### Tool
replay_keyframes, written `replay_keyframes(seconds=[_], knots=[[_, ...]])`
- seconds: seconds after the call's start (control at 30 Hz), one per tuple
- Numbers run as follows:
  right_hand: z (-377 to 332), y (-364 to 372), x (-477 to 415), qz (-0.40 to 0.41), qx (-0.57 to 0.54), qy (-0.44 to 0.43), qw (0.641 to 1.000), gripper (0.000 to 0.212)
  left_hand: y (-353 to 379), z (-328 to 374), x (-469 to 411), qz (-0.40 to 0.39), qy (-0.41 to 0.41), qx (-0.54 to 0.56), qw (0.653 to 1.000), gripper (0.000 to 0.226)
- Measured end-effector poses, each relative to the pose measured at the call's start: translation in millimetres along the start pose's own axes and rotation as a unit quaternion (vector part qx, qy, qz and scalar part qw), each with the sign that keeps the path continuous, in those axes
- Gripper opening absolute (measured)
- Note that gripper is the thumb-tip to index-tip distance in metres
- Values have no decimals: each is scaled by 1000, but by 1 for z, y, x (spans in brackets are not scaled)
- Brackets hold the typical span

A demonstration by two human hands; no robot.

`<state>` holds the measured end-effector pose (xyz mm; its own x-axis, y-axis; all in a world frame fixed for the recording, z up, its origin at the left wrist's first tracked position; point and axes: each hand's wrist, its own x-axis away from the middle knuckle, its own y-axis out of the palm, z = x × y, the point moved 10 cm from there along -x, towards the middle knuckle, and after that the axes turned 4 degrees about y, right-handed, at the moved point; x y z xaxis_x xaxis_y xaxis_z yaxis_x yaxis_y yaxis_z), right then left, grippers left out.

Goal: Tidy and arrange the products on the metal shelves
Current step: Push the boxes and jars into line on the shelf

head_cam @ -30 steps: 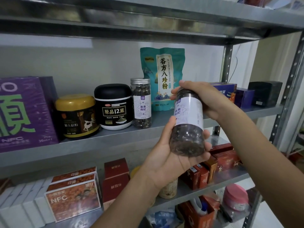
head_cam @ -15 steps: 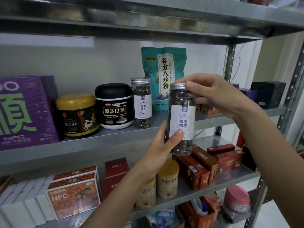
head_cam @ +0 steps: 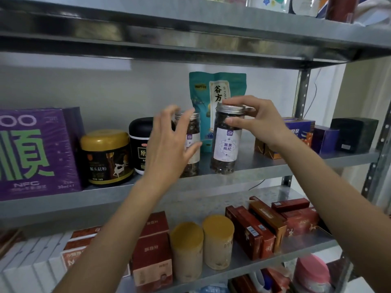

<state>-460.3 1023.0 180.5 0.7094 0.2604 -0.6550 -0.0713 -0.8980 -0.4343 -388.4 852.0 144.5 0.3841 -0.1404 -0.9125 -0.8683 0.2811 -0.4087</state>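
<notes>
Right hand (head_cam: pixel 258 121) pinches the top of a clear jar of dark dried berries (head_cam: pixel 225 149), fingers over the silver lid, thumb on the glass just below it. Jar upright, base on the middle metal shelf (head_cam: pixel 264 168), in front of a teal pouch (head_cam: pixel 203 92). Left hand (head_cam: pixel 169 149) holds nothing: fingers spread, blurred, in front of a second matching jar (head_cam: pixel 193 132) just to the left; contact cannot be told. Black-lidded tub (head_cam: pixel 139 132) and gold-lidded tub (head_cam: pixel 105 157) stand further left

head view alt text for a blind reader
A person's right hand grips the lid of a clear jar of dark berries upright on a metal shelf. The open left hand hovers before a matching jar, a teal pouch behind.
</notes>
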Motion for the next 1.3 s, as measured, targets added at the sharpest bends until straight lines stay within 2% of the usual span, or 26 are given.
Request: replay_keyframes(seconds=[0.1,0.17,0.37,0.5,0.53,0.57,0.63,0.67,0.73,0.8,0.87,0.97,1.07,1.3], knots=[[5,15,-19,4,23,-21,1000,37,23,-18,-16,-128,17,-38,991,96],[12,26,-28,-3,16,-20,1000,39,37,-22,-18,-179,27,-38,983,98],[37,54,-34,-52,-8,2,999,35,44,-23,-24,-174,36,-64,982,89],[36,53,-34,-99,-21,18,995,26,45,-24,-28,-204,52,-75,975,87],[38,52,-35,-111,-25,28,993,30,43,-25,-30,-212,53,-65,974,86],[40,47,-38,-102,-32,36,994,36,38,-28,-33,-212,46,-52,975,84],[44,24,-50,-6,-30,19,999,42,21,-42,-41,-182,15,-36,983,86],[45,11,-56,50,13,-1,999,48,17,-52,-44,-169,0,-44,985,86],[46,3,-67,112,203,-54,971,71,20,-66,-40,-184,-23,-79,979,86],[57,15,-77,94,358,-103,923,93,32,-73,-30,-216,-38,-110,969,85],[78,32,-85,41,420,-101,901,107,36,-74,-27,-205,-43,-134,969,82],[107,56,-94,-9,477,-46,878,119,32,-74,-29,-183,-44,-146,971,81],[121,73,-98,-47,496,4,867,113,30,-73,-29,-170,-37,-133,976,79],[130,86,-106,-36,425,59,902,100,32,-76,-29,-151,-35,-136,978,78]])
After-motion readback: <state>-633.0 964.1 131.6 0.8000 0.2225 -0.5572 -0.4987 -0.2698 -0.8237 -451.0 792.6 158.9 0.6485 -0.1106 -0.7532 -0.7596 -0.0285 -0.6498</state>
